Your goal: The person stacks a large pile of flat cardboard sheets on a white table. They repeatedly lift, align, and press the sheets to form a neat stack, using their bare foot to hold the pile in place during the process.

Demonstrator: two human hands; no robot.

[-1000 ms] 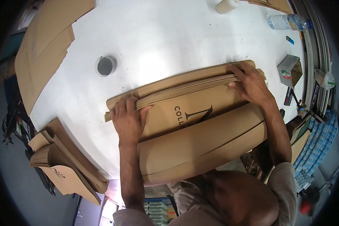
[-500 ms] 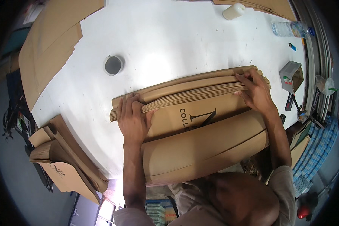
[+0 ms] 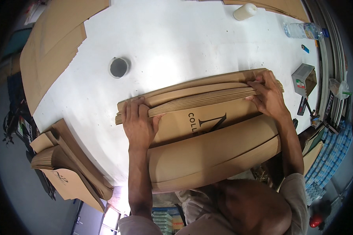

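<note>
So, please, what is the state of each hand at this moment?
Left hand: closed, holding the brown paper stack near its left end.
Right hand: closed, holding it near the right end.

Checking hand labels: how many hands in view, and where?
2. The left hand grips the left end of the folded brown sheets; the right hand grips their right end. No other hand shows.

Left hand [image 3: 139, 126], right hand [image 3: 270, 98] curled
</note>
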